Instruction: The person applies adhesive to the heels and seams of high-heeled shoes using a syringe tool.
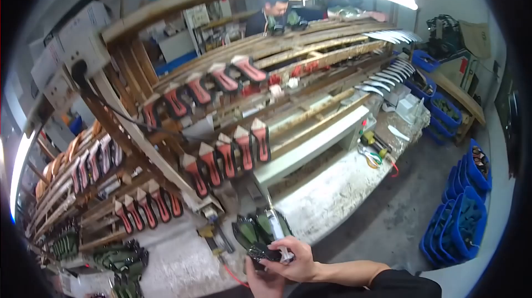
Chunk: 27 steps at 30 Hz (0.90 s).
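My right hand [296, 262] is closed around a white syringe-like tube [274, 223] with a thin tip pointing up and away. Below it, my left hand [265, 282] holds the near end of a dark green and black piece [256, 250], fingers wrapped at its edge. More green pieces with black edges [247, 230] lie just beyond, under and beside the tube. To the left of the hands, a yellow and black tool [209, 237] rests on the pale worktop [183, 259].
Wooden racks [310, 115] with rows of pink and black pieces [226, 156] stand ahead. White curved pieces [379, 84] sit at the right. Another person [271, 15] is behind the racks. Blue baskets [454, 231] stand on the floor at right. Green pieces [119, 259] lie at left.
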Each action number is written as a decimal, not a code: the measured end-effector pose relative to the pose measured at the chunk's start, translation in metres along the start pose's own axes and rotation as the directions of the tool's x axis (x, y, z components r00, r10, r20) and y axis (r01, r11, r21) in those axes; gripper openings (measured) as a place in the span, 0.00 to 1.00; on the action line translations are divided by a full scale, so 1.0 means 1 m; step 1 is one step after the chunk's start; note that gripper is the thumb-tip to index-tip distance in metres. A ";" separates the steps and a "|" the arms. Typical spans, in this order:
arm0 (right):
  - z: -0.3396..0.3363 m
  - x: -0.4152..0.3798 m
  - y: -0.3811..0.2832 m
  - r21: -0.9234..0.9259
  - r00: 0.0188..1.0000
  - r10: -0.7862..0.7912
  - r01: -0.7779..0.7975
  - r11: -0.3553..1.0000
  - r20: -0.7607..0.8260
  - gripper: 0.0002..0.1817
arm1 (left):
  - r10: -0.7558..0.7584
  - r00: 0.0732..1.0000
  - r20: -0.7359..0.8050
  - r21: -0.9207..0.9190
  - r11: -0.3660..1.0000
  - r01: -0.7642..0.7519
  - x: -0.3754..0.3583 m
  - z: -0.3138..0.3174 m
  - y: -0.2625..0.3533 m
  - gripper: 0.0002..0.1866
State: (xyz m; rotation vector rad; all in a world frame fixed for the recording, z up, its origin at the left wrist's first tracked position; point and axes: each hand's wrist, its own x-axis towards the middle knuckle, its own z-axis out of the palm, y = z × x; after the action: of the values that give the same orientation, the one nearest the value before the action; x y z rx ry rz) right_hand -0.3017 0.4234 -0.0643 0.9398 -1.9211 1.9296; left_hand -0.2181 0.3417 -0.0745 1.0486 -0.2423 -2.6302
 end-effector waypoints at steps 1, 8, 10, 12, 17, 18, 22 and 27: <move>-0.004 0.005 0.002 0.006 0.998 0.065 -0.065 0.998 -0.013 0.26 | 0.007 1.000 0.027 0.006 1.000 -0.007 0.006 -0.017 -0.001 0.29; -0.022 0.025 -0.013 -0.027 0.963 0.269 -0.269 0.963 0.002 0.24 | 0.289 0.726 0.624 0.712 0.173 -0.680 -0.022 -0.042 0.005 0.41; -0.022 0.023 -0.019 -0.011 0.975 0.221 -0.222 0.975 -0.026 0.24 | 0.309 0.640 0.704 0.686 -0.059 -0.726 -0.004 -0.035 0.002 0.42; -0.018 0.015 -0.021 0.015 0.988 0.154 -0.153 0.988 -0.011 0.24 | 0.338 0.465 0.818 0.575 -0.477 -0.665 0.019 -0.035 -0.003 0.43; -0.032 0.031 -0.016 0.159 0.962 0.194 -0.226 0.961 0.194 0.30 | 0.303 0.533 0.790 0.595 -0.590 -0.546 -0.006 -0.009 0.006 0.47; -0.038 0.038 -0.016 0.195 0.948 0.200 -0.251 0.948 0.248 0.31 | 0.288 0.571 0.769 0.617 -0.570 -0.544 -0.011 -0.001 0.010 0.48; -0.076 0.053 -0.029 0.457 0.937 0.119 -0.268 0.848 0.329 0.24 | 0.256 0.581 0.773 0.624 -0.474 -0.621 -0.024 0.010 0.043 0.49; -0.102 0.066 -0.042 0.540 0.918 -0.177 -0.046 0.840 0.354 0.21 | 0.331 0.570 0.752 0.619 -0.058 -0.783 -0.036 0.016 0.050 0.41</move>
State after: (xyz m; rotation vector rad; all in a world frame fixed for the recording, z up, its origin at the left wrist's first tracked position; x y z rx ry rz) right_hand -0.3530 0.5087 0.0174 1.6369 -1.4835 2.4455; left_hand -0.1938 0.3075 -0.0267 0.3221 -2.1208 -1.5223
